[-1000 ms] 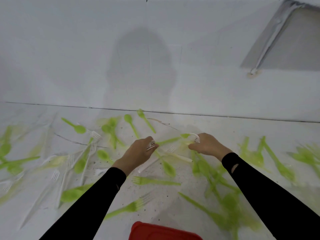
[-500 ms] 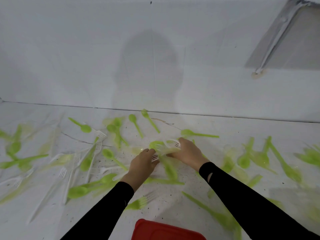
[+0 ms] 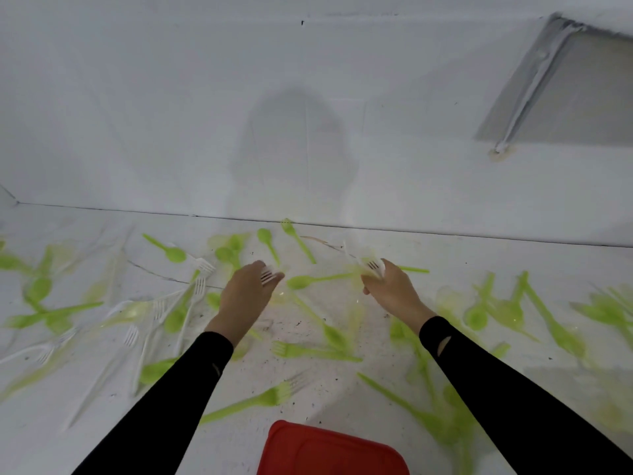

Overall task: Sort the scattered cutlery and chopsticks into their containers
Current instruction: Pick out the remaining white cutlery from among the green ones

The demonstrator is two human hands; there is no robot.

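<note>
Gathering is the step you are on: your left hand (image 3: pixel 247 293) is closed around a white fork (image 3: pixel 267 275), tines poking out past the knuckles, and your right hand (image 3: pixel 390 289) is clamped on another white fork (image 3: pixel 371 265), possibly more than one; blur hides the count. Green spoons (image 3: pixel 310 281), green forks (image 3: pixel 301 351) and more white forks (image 3: pixel 198 289) lie strewn across the white surface (image 3: pixel 342 330) all around. No chopsticks are discernible. Next, you likely need to carry these to a container; only the red lid (image 3: pixel 329 450) near you shows, so look down first.
</note>
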